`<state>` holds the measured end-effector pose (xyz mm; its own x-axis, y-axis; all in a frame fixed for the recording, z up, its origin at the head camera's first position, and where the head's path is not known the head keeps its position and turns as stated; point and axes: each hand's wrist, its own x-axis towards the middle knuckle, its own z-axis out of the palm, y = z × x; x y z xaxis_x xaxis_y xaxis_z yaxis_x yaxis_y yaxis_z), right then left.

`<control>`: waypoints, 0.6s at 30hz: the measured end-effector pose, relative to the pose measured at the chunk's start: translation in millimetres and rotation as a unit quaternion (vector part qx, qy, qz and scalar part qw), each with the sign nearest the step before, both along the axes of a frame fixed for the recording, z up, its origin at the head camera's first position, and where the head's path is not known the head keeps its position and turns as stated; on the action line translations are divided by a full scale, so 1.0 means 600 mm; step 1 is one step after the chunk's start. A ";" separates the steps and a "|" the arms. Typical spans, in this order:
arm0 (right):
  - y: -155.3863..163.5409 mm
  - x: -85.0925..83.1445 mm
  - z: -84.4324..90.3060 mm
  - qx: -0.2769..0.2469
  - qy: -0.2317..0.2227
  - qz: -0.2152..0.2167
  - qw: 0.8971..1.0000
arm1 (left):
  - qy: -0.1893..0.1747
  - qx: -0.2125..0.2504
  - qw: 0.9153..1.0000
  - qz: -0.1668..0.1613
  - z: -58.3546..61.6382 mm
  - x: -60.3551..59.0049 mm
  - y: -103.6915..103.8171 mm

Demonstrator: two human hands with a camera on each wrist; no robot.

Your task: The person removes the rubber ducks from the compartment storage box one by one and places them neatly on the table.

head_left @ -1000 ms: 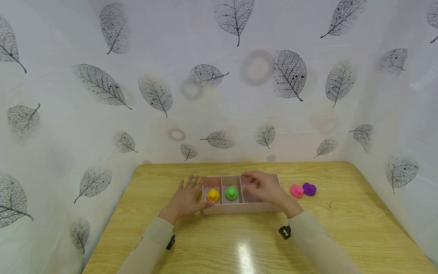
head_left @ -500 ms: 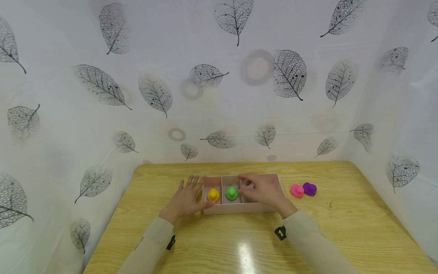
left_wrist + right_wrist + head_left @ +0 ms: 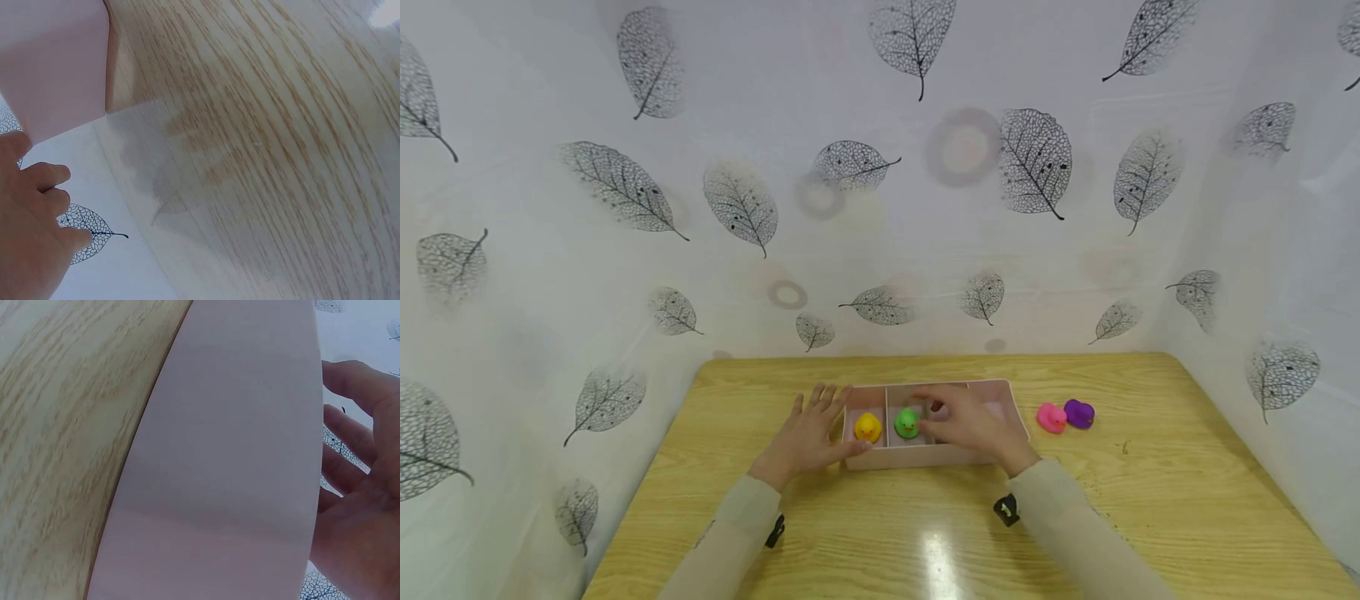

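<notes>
Grips were empty: right hand (image 3: 966, 421) curved half-open beside green duck (image 3: 906, 423). Left hand (image 3: 805, 433) lay spread at box's (image 3: 913, 457) left end.

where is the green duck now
In the head view, the green duck sits in the box, second compartment from left, right of the yellow duck and beside the right hand.

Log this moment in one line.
left hand: at left end of box; yellow duck: leftmost compartment; green duck: next compartment; right hand: beside green duck, contact unclear; pink duck, purple duck: on table right of box
</notes>
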<state>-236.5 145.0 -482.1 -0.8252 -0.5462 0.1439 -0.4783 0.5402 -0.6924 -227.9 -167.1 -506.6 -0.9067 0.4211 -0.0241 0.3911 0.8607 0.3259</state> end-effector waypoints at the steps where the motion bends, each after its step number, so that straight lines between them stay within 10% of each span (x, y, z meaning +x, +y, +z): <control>1: -0.001 0.000 0.001 0.002 -0.004 0.000 1.000 | -0.001 -0.001 1.000 0.000 0.000 0.000 0.000; 18: -0.022 -0.012 -0.021 0.047 0.023 0.013 0.999 | -0.003 -0.005 1.000 0.001 0.002 0.002 0.001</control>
<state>-243.4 132.0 -495.0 -0.8045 -0.5800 0.1282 -0.5226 0.5887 -0.6167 -226.8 -166.3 -505.4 -0.9074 0.4189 -0.0342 0.3872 0.8649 0.3195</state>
